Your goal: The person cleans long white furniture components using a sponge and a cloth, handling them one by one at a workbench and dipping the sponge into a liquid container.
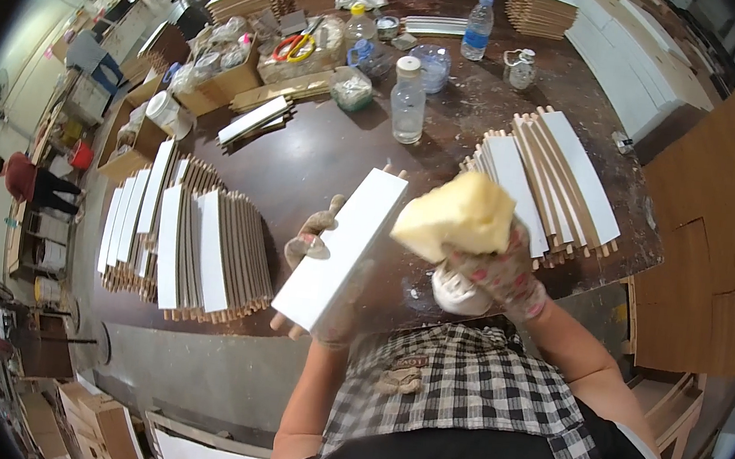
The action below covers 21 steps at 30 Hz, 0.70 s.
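Note:
My left hand [314, 235], in a light glove, grips a white board [346, 245] with wooden pegs at its ends. The board is tilted above the near part of the brown table. In my right hand [504, 272], gloved in a floral print, is a yellow sponge [453, 215], raised just right of the board. Beneath that hand stands a small white container [458, 293], partly hidden. A stack of white-faced boards [226, 251] lies left of my left hand. Another group of such boards [570, 175] lies beyond my right hand.
On the table [322, 149] stand a clear bottle with a white cap [407, 104], a water bottle [477, 30] and a small jar [520, 69]. Scissors [295, 47] lie among bagged items. Large cardboard [710, 248] stands at the right edge. People work far left.

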### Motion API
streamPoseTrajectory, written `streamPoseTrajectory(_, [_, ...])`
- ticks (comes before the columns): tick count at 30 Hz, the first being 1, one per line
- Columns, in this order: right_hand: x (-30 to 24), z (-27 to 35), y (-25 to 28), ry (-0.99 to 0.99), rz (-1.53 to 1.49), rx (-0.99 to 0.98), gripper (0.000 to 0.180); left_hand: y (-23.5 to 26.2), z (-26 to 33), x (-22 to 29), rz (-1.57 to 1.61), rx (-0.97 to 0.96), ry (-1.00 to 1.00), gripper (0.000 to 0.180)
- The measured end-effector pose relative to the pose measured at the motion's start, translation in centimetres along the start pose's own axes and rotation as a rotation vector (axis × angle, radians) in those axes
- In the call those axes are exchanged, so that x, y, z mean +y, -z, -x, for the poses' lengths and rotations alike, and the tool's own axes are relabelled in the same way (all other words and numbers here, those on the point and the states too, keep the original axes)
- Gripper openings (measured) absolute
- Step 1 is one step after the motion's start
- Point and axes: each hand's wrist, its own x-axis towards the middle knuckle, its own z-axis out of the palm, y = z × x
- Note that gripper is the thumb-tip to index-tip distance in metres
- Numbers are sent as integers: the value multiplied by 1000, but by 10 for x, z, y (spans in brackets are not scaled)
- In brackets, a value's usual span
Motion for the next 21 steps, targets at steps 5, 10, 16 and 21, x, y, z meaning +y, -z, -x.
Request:
streamPoseTrajectory(5, [16,1,-11,382,17,6,58,-14,-9,-8,429,-108,-83,40])
streamPoseTrajectory(10, [34,-19,15,-18,-48,87,57,-8,5,-10,168,55,-20,30])
streamPoseTrajectory(16, [12,-19,12,319,144,24,63,-12,4,4,-201,-93,-122,18])
streamPoseTrajectory(21, [40,-44,17,207,233,120,49,2,10,-1,-111,-137,-135,24])
